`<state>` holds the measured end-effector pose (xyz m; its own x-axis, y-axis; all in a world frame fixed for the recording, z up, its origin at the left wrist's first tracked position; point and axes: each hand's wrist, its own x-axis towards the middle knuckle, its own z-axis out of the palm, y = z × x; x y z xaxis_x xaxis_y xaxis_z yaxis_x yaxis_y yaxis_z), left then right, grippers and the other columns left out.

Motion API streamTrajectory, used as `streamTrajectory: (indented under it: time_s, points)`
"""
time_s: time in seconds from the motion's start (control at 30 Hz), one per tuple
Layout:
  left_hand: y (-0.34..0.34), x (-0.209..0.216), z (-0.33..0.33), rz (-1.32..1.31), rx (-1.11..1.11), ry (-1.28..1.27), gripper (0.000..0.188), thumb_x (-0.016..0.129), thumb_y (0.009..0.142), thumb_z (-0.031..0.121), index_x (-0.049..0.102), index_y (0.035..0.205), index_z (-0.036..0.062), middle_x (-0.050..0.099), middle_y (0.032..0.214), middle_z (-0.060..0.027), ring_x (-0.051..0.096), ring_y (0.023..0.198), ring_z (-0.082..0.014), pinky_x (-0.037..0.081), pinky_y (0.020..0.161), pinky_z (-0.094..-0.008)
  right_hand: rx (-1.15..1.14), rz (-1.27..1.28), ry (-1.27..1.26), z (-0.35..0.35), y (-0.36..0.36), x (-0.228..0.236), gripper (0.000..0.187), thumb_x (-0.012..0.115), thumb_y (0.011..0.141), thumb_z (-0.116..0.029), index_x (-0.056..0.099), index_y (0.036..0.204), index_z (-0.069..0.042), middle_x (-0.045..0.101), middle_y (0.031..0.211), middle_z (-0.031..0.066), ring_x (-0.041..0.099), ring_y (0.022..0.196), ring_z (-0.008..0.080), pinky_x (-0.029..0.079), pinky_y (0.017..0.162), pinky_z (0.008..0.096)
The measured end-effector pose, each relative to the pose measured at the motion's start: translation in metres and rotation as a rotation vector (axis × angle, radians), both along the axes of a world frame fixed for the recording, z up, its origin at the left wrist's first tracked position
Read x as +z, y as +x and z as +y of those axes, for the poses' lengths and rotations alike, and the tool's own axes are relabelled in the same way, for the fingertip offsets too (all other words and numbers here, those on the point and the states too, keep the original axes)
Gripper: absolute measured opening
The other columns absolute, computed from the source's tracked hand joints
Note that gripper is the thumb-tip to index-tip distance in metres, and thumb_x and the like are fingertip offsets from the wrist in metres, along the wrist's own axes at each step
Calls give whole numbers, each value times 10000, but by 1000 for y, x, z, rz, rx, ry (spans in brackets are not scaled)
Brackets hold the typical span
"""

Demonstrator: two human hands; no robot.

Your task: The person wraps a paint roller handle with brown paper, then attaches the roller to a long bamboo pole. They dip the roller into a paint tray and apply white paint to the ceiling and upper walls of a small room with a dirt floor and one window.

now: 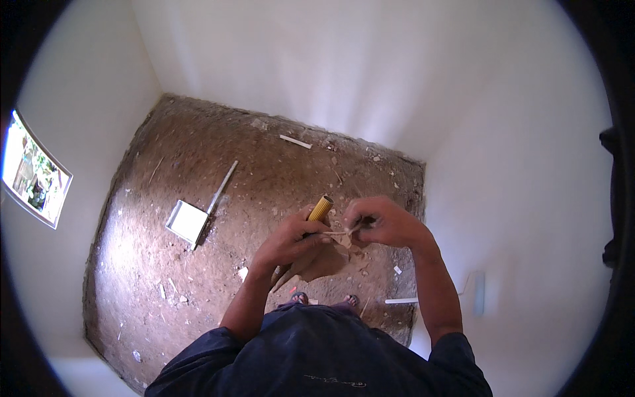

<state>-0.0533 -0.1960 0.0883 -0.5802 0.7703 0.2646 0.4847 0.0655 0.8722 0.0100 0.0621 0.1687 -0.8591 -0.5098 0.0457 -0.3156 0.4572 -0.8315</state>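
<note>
Dark blue sleeves [317,360] filled the bottom of my view, both forearms rising from them to meet at chest height over the dirt floor [198,172]. My left hand [291,239] was clenched around a tool with a yellow ribbed handle [321,208], its working end hidden beneath the palm. My right hand [382,222] pinched one end of a thin pale strip [338,232], which ran across to the left fingers. I judged this to be the working step on that strip, perhaps trimming or scraping it; the next move would call for a steady pinch and a controlled stroke of the tool. It looked slim, light-coloured and slightly frayed. Farther off lay a white square tray [187,221].
</note>
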Motion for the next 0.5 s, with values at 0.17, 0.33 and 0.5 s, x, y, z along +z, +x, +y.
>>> streamTrajectory:
  time_s: [0.17, 0.33, 0.5]
  points:
    - [-4, 1, -6, 1, 25, 13, 197, 725, 897, 181, 709, 1032, 38, 618, 1073, -147, 602, 1033, -305, 466, 896, -411, -253, 259, -269, -6, 8, 2, 318, 778, 684, 65, 674, 958, -59, 677, 1013, 61, 659, 942, 196, 529, 821, 326]
    - [-5, 5, -4, -39, -31, 18, 202, 724, 903, 189, 708, 1038, 39, 615, 1065, -138, 587, 1057, -301, 452, 919, -409, -45, 438, 102, -13, 13, 8, 249, 753, 747, 37, 670, 959, -64, 679, 1052, 73, 658, 996, 228, 537, 861, 347]
    - [-2, 0, -6, -87, -16, 31, 204, 728, 902, 197, 713, 1039, 47, 616, 1062, -132, 592, 1047, -301, 455, 914, -411, -50, 312, -459, 5, 16, 23, 248, 761, 749, 16, 675, 961, -77, 684, 1084, 78, 658, 1026, 241, 535, 883, 363]
